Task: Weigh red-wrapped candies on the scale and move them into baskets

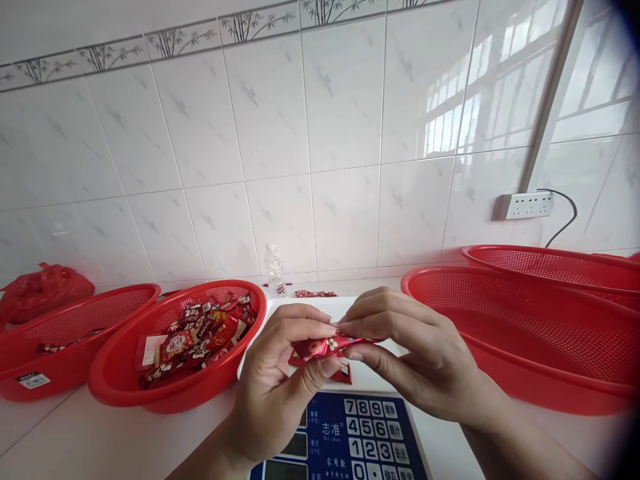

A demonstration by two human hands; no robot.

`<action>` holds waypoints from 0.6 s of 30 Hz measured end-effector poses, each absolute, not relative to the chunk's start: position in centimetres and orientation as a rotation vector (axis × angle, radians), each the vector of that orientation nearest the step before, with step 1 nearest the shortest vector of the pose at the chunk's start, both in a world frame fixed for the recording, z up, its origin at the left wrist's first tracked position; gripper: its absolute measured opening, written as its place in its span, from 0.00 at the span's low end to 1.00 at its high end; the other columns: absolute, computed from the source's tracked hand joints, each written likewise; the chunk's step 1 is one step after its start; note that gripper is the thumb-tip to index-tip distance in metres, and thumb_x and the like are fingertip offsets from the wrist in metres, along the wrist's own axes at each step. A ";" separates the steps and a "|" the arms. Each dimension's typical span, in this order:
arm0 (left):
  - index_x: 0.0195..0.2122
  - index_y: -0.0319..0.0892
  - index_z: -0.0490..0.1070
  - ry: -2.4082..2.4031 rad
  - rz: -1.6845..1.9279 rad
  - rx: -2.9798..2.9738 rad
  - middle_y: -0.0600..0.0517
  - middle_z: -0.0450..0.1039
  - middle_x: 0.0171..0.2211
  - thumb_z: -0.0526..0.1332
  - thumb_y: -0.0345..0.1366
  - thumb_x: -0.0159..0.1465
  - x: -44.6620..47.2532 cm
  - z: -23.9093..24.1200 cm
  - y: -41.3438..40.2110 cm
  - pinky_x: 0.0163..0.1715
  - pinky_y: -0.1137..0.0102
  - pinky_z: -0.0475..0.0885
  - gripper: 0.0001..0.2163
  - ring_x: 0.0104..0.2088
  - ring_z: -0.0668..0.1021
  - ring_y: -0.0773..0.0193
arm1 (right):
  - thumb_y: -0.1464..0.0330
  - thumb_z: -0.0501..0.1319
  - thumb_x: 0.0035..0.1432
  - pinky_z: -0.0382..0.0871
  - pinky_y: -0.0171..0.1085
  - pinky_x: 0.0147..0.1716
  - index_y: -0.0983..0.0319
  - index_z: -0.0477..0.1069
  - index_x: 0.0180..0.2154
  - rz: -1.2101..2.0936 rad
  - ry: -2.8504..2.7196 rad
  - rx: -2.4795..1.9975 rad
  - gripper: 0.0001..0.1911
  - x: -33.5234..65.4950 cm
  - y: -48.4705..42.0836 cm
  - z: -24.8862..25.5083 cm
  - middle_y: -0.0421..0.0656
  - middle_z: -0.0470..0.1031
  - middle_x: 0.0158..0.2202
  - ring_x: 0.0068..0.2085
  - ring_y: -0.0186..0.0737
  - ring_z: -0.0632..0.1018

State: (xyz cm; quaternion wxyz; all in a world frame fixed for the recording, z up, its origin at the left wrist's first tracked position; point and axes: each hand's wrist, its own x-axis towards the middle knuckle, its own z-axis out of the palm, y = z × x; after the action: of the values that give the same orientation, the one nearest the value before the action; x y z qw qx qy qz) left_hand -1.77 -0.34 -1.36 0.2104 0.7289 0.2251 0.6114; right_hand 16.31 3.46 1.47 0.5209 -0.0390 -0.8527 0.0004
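Both my hands hold one small red sweet wrapper (pixel 327 345) above the white pan of a weighing scale (pixel 345 308). My left hand (pixel 277 380) pinches its left end between thumb and fingers. My right hand (pixel 405 350) pinches the right end. Another red wrapped sweet (pixel 343 374) lies on the pan just under my hands. The scale's blue keypad (pixel 367 433) with white number keys faces me.
A red mesh basket (pixel 120 373) left of the scale holds several red wrapped sweets. Further left is another red basket (pixel 30 353) and a red plastic bag (pixel 43 288). Two large red baskets (pixel 540 327) stand right. A small water bottle (pixel 275 270), some sweets (pixel 315 293) and a power strip (pixel 525 205) are by the tiled wall.
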 end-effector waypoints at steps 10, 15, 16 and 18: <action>0.36 0.50 0.73 0.575 1.794 1.917 0.54 0.68 0.39 0.62 0.30 0.61 -1.5 -1.5 -0.3 0.45 0.68 0.73 0.06 0.43 0.74 0.65 | 0.72 0.62 0.58 0.72 0.37 0.33 0.63 0.70 0.39 -0.017 -2.058 -0.090 0.06 16.4 3.3 1.3 0.45 0.75 0.33 0.35 0.37 0.75; 0.38 0.49 0.71 0.537 1.769 1.944 0.53 0.68 0.39 0.61 0.30 0.62 -1.4 -1.4 -0.3 0.43 0.70 0.73 0.06 0.43 0.73 0.65 | 0.72 0.61 0.59 0.73 0.37 0.34 0.63 0.70 0.39 -0.036 -2.059 -0.099 0.05 16.4 3.4 1.3 0.45 0.75 0.33 0.36 0.36 0.75; 0.38 0.48 0.71 0.539 1.772 1.954 0.53 0.68 0.39 0.61 0.30 0.62 -1.4 -1.4 -0.3 0.43 0.70 0.73 0.06 0.43 0.73 0.65 | 0.72 0.60 0.59 0.73 0.37 0.34 0.62 0.70 0.39 -0.039 -2.058 -0.099 0.05 16.4 3.4 1.3 0.45 0.75 0.34 0.36 0.37 0.75; 0.38 0.48 0.71 0.541 1.773 1.961 0.52 0.68 0.40 0.61 0.30 0.62 -1.4 -1.4 -0.3 0.43 0.70 0.73 0.06 0.43 0.73 0.64 | 0.72 0.60 0.59 0.73 0.37 0.34 0.62 0.70 0.40 -0.049 -2.054 -0.092 0.06 16.4 3.4 1.3 0.45 0.75 0.34 0.36 0.37 0.75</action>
State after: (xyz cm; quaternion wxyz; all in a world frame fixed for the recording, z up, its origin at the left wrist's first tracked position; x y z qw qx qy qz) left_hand -1.44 -0.33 -1.42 0.2195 0.7090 0.1955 0.6410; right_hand 16.43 3.37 1.31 0.5163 -0.0383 -0.8553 -0.0205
